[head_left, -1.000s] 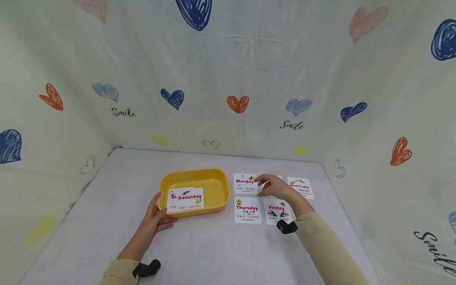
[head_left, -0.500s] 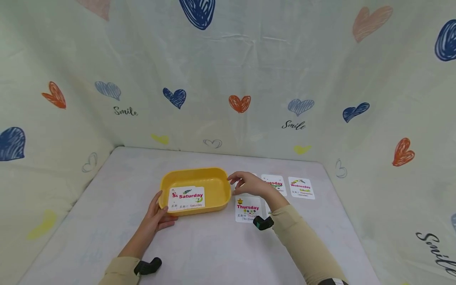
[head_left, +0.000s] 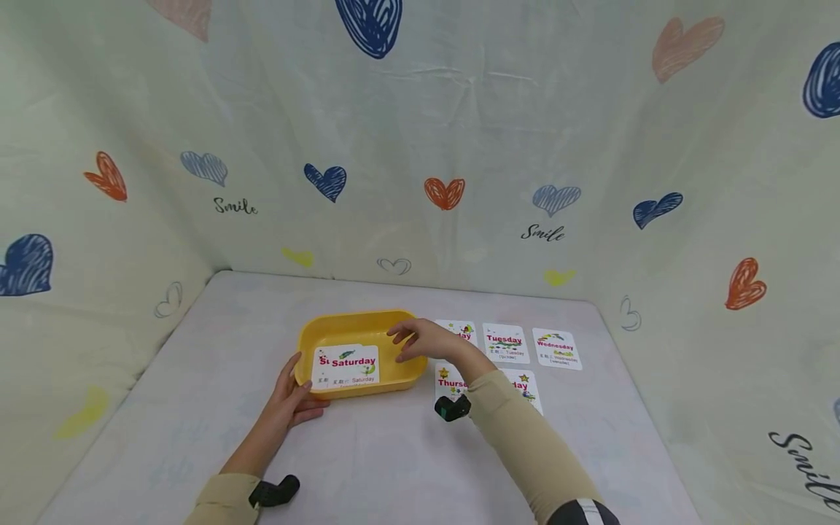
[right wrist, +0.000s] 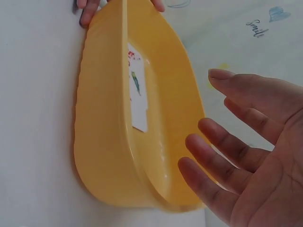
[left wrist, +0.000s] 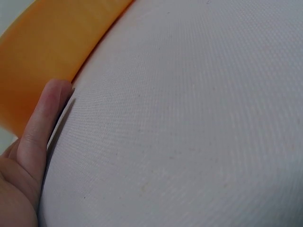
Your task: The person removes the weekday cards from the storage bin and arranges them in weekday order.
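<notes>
My left hand grips the near left corner of a yellow plastic tray, thumb over the rim and fingers against the outside wall. In the left wrist view its fingers lie along the tray's wall. Inside the tray, at the left, a white Saturday card overlaps another card marked "S". Over the tray's right end hovers my right hand, holding nothing, with fingers slightly bent. The right wrist view shows that hand with fingers spread beside the tray rim.
Right of the tray lie the Tuesday card and Wednesday card in the back row. The Monday card, Thursday card and Friday card are partly hidden by the right arm. Heart-printed cloth hangs behind the table.
My right hand has moved left from above the Monday and Tuesday cards to over the tray, uncovering the Tuesday card. The left hand stays on the tray's corner.
</notes>
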`<move>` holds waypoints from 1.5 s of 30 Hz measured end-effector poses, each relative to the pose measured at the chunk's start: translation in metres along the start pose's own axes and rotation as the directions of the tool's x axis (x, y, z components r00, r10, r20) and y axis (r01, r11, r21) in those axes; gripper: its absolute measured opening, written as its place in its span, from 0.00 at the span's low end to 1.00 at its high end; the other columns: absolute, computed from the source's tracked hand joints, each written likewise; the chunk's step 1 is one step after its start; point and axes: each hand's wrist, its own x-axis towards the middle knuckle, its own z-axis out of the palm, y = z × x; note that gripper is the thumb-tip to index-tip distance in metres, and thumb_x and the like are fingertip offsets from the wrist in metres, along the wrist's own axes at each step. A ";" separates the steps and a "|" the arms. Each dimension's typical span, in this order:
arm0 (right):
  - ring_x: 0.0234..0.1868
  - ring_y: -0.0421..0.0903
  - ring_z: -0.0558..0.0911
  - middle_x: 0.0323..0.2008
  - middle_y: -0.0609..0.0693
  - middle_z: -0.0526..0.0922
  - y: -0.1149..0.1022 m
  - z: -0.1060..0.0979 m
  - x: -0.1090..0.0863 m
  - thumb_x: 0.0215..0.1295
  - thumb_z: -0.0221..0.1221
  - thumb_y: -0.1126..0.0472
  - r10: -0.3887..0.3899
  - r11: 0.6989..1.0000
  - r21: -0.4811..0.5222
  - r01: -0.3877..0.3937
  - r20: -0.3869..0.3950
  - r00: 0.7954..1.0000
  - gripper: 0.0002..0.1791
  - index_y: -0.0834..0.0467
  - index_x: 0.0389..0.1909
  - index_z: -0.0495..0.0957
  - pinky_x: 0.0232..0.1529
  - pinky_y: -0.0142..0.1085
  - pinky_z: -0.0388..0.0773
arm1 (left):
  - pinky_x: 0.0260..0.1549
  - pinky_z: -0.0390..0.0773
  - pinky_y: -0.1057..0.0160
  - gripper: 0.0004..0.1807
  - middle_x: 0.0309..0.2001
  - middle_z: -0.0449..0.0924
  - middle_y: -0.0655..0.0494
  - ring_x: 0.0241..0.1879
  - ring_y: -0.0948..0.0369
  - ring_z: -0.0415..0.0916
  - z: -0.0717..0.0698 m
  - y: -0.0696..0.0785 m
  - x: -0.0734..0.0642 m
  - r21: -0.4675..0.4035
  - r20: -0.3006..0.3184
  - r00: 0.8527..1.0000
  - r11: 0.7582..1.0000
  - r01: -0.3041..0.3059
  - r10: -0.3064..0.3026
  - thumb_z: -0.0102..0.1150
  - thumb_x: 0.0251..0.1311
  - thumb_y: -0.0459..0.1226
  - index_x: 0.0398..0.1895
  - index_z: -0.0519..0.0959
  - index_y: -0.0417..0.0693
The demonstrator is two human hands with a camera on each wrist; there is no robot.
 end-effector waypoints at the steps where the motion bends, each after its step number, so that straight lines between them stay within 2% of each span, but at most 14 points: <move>1: 0.45 0.47 0.77 0.53 0.57 0.78 0.000 0.002 0.002 0.58 0.69 0.64 0.006 1.000 0.001 -0.006 0.002 1.000 0.28 0.59 0.60 0.75 0.51 0.37 0.78 | 0.44 0.82 0.56 0.39 0.76 0.47 0.52 0.44 0.48 0.82 0.000 0.000 0.000 0.000 -0.001 1.000 1.000 -0.001 0.001 0.48 0.73 0.46 0.76 0.38 0.80; 8: 0.45 0.46 0.78 0.52 0.50 0.79 -0.001 0.011 0.017 0.58 0.68 0.64 0.068 0.997 0.020 -0.069 0.033 0.997 0.28 0.58 0.62 0.74 0.52 0.37 0.77 | 0.44 0.82 0.55 0.39 0.75 0.48 0.51 0.45 0.47 0.82 0.001 -0.001 -0.001 -0.005 -0.006 1.000 1.000 -0.013 0.013 0.49 0.72 0.46 0.76 0.40 0.81; 13: 0.47 0.46 0.78 0.54 0.50 0.78 -0.002 0.014 0.024 0.58 0.68 0.64 0.104 0.994 0.012 -0.105 0.060 0.993 0.29 0.56 0.62 0.74 0.54 0.39 0.76 | 0.44 0.82 0.55 0.38 0.74 0.50 0.52 0.44 0.47 0.82 0.001 -0.002 0.000 -0.009 -0.006 1.000 1.000 -0.013 0.013 0.49 0.73 0.45 0.76 0.40 0.81; 22: 0.51 0.47 0.75 0.55 0.50 0.77 -0.001 0.020 0.038 0.57 0.68 0.65 0.138 0.990 -0.018 -0.137 0.062 0.988 0.28 0.54 0.60 0.75 0.57 0.41 0.74 | 0.44 0.82 0.54 0.38 0.74 0.50 0.51 0.44 0.47 0.82 0.001 -0.002 0.001 -0.018 -0.006 1.000 1.000 -0.011 0.011 0.49 0.73 0.45 0.76 0.40 0.80; 29: 0.54 0.49 0.73 0.57 0.51 0.76 -0.003 0.028 0.046 0.55 0.70 0.66 0.155 0.986 -0.065 -0.151 0.062 0.986 0.29 0.53 0.60 0.76 0.64 0.46 0.68 | 0.44 0.83 0.54 0.38 0.74 0.50 0.50 0.44 0.47 0.82 0.000 -0.002 0.000 -0.019 -0.002 1.000 1.000 -0.018 0.018 0.48 0.73 0.45 0.76 0.40 0.79; 36: 0.60 0.50 0.69 0.61 0.50 0.74 -0.003 0.037 0.047 0.54 0.70 0.67 0.186 0.980 -0.088 -0.180 0.074 0.980 0.31 0.50 0.60 0.76 0.67 0.50 0.62 | 0.44 0.83 0.55 0.38 0.74 0.50 0.50 0.44 0.47 0.82 0.000 -0.004 0.000 -0.010 -0.002 1.000 1.000 -0.014 0.014 0.48 0.73 0.45 0.76 0.40 0.80; 45: 0.58 0.50 0.68 0.61 0.47 0.74 -0.003 0.038 0.048 0.55 0.69 0.68 0.208 0.976 -0.086 -0.201 0.080 0.975 0.31 0.48 0.61 0.76 0.68 0.52 0.60 | 0.44 0.83 0.54 0.38 0.74 0.50 0.51 0.44 0.47 0.82 0.000 -0.004 0.000 -0.015 0.003 1.000 1.000 -0.022 0.022 0.48 0.73 0.44 0.76 0.40 0.79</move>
